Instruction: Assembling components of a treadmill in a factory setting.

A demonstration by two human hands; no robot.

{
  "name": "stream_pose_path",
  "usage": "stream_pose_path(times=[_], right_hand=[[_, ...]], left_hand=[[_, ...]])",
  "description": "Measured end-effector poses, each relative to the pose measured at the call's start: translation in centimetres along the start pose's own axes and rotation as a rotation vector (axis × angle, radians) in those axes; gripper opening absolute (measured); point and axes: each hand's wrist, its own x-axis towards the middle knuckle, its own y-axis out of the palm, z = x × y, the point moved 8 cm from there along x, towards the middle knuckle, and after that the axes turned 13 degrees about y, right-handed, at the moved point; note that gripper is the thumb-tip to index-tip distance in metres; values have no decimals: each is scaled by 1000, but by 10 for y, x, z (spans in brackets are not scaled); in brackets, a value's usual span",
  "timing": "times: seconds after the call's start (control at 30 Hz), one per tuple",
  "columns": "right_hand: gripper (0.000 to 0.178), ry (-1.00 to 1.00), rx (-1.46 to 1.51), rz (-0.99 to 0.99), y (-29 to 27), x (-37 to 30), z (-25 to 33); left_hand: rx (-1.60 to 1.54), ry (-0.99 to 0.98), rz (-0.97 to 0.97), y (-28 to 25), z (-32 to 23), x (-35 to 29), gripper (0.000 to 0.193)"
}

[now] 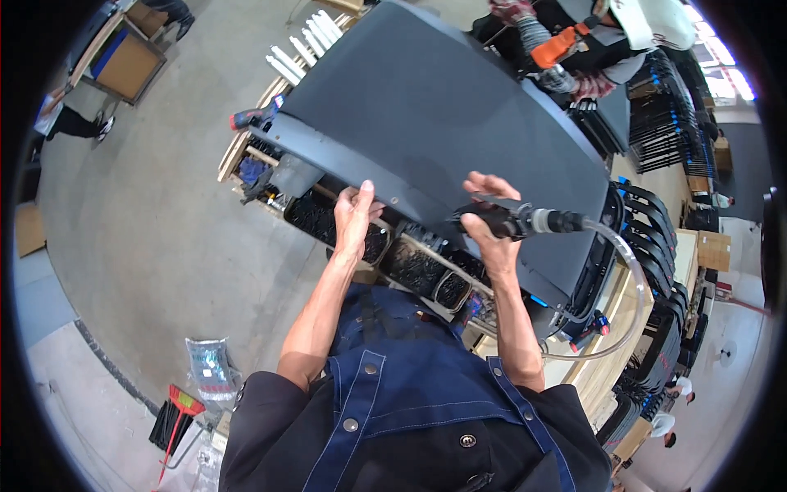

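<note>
A large dark grey panel [434, 107] lies in front of me, with a lighter grey rail [328, 152] along its near left edge. My left hand [352, 217] is closed at that rail, thumb on top and fingers curled at the edge. In my right hand [492, 234] is a black air tool [504, 220], held over the panel's near part, with my fingers around it. A clear hose [635, 287] runs from the tool's back end and curves down to the right. The tool's working tip is hard to make out.
Bins of small black parts [414, 266] sit below the near edge. A red-and-black power tool [246, 119] and white tubes [303, 49] are at the far left. Across the panel, a gloved co-worker [594, 86] is beside an orange tool [557, 49]. Black curved parts [652, 221] are stacked right.
</note>
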Motion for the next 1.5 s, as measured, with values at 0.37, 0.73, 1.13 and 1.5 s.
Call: stream_pose_path(times=[0.37,0.73,1.13,1.5], right_hand=[[19,763,-324,147,40,-99,-230],[15,448,-1301,495,142,-76,-365],[18,569,-766,175,107,-77,-335],[18,909,743,180,92,-102,-182]], left_hand=[[1260,189,241,-121,95,23,37],[1103,86,500,-143,126,32,41],[200,-495,419,-139,78,-66,37],[168,-175,521,-51,10,-104,48]])
